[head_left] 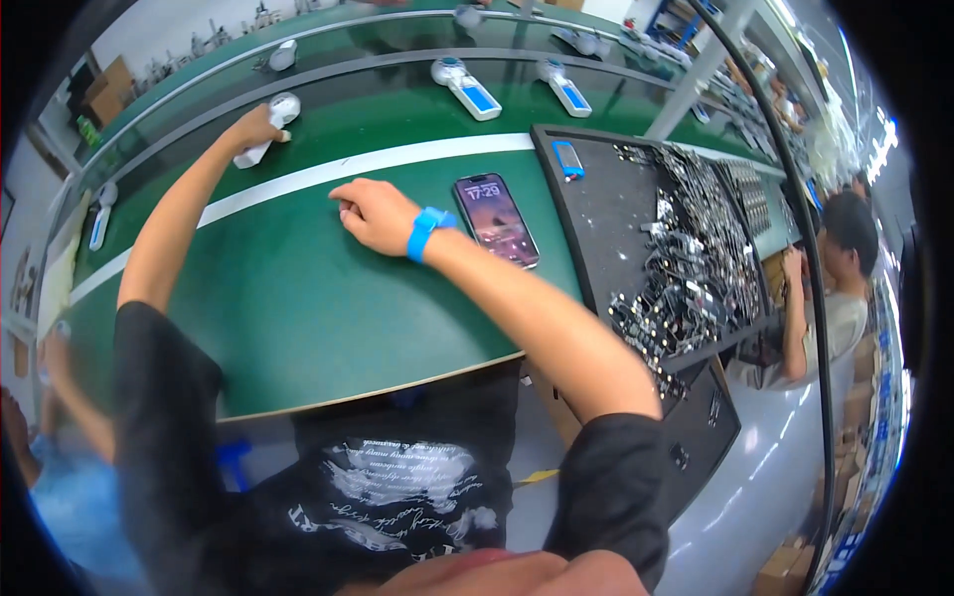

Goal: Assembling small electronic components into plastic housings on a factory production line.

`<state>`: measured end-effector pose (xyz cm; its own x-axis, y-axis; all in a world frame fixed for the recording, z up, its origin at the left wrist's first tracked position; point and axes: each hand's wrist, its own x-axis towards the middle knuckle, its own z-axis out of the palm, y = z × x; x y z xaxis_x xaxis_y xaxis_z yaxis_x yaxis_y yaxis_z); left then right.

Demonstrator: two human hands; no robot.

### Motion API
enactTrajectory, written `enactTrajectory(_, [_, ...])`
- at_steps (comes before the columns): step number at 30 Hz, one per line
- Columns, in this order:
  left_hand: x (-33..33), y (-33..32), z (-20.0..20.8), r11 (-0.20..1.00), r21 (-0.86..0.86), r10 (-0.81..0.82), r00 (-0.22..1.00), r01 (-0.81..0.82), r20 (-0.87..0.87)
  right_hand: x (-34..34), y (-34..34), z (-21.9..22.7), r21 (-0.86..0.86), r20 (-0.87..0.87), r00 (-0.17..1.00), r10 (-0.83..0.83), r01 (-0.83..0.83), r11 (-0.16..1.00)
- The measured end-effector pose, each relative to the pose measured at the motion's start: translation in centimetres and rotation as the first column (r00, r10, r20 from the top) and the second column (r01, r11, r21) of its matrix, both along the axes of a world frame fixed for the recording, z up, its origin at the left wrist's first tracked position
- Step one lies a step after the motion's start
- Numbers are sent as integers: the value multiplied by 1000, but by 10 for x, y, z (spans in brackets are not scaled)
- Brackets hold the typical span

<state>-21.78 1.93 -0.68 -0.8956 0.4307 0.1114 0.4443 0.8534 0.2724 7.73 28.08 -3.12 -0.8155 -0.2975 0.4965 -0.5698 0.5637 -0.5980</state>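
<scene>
Hands well apart: left hand [256, 130] wrapped around a white device [254, 155] with a rounded head, just past the surface's far edge; right hand [382, 215] relaxed, fingers loosely bent, over the surface.

Green work surface [298, 318] largest; white strip [397, 157] along its far edge. Dark shirt [328, 422] at the near edge, white script lettering upside down. Black tray [608, 233] at the right edge, heaped with small metal parts [696, 268]. Phone [497, 223] near the far right corner, clock digits legible on its lit screen. Blue wristband [428, 232] on right wrist.
</scene>
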Motion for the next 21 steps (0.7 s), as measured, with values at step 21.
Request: enactTrajectory(21, [197,25,-16,726,663,-338,935,183,112,183,345,73,955,74,803,-591,114,275])
